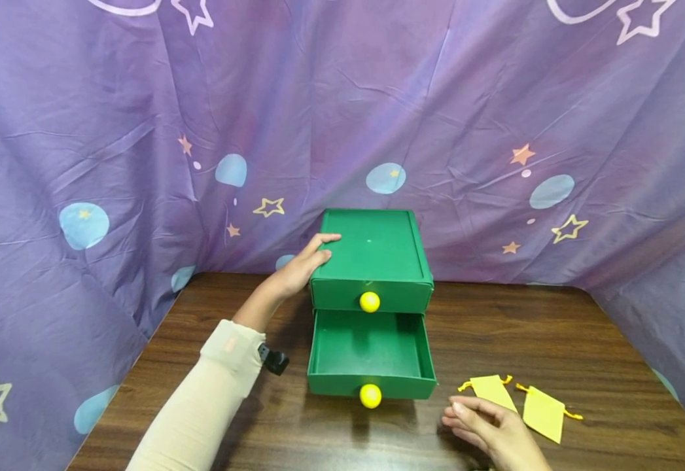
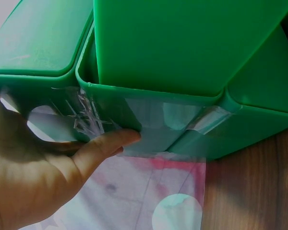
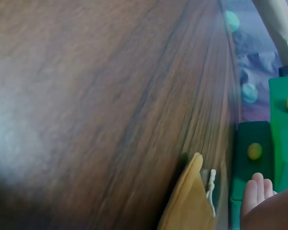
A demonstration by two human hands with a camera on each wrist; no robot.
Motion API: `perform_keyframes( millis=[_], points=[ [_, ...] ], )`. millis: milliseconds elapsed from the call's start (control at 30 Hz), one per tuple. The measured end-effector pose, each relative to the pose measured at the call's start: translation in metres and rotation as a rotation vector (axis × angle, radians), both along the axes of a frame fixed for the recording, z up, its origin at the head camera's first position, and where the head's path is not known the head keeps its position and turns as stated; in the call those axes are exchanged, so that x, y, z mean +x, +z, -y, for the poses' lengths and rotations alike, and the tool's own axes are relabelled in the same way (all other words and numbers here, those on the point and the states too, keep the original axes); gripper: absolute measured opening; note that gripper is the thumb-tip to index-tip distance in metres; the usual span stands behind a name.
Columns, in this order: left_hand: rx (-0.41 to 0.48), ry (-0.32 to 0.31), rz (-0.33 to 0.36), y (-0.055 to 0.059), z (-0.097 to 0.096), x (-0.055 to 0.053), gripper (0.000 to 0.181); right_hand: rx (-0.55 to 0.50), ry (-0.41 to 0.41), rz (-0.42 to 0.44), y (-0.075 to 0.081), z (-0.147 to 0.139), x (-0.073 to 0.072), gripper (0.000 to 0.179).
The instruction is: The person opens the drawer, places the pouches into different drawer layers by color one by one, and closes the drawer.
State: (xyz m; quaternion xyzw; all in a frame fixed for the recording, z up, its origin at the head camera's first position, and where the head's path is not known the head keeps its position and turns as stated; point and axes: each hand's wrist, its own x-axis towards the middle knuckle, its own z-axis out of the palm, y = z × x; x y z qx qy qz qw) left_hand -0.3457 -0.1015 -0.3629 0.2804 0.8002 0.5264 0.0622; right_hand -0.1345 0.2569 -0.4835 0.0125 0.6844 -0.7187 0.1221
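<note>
A green drawer cabinet (image 1: pixel 371 245) stands on the table, with yellow ball knobs on its drawers. Its upper drawer (image 1: pixel 330 296) is closed, while the drawer below (image 1: pixel 373 343) is pulled out with a bare floor showing. My left hand (image 1: pixel 303 265) rests against the cabinet's left side, fingertips over the top edge; in the left wrist view its thumb (image 2: pixel 110 143) lies along the taped side. Low on the right, my right hand (image 1: pixel 489 428) is held with loosely bent fingers, nothing visible in them. It partly overlaps one yellow drawstring pouch (image 1: pixel 494 390); a second pouch (image 1: pixel 544 413) lies beside it.
The brown wooden table (image 1: pixel 513 333) meets a purple patterned cloth (image 1: pixel 472 118) hung behind and at both sides. The pulled-out drawer's front (image 1: pixel 401 389) juts toward me. A dark wrist device (image 1: pixel 274 360) sits on the left sleeve.
</note>
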Motion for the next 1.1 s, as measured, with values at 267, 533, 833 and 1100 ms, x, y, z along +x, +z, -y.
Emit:
perform_keyframes(
  millis=[267, 533, 833, 1100],
  points=[
    [0.003, -0.003, -0.004, 0.000, 0.000, 0.000, 0.050, 0.125, -0.068, 0.031, 0.005, -0.002, 0.000, 0.054],
    [-0.015, 0.002, 0.007, 0.001, 0.001, 0.001, 0.050, 0.190, -0.192, -0.042, 0.001, -0.007, -0.001, 0.041],
    [-0.026, 0.010, 0.007, 0.000, 0.001, 0.000, 0.050, 0.367, -0.254, -0.033, -0.002, -0.014, -0.001, 0.048],
    [-0.018, 0.000, 0.003, 0.000, 0.001, 0.000, 0.050, 0.466, -0.273, -0.130, -0.006, -0.020, -0.002, 0.047]
  ],
)
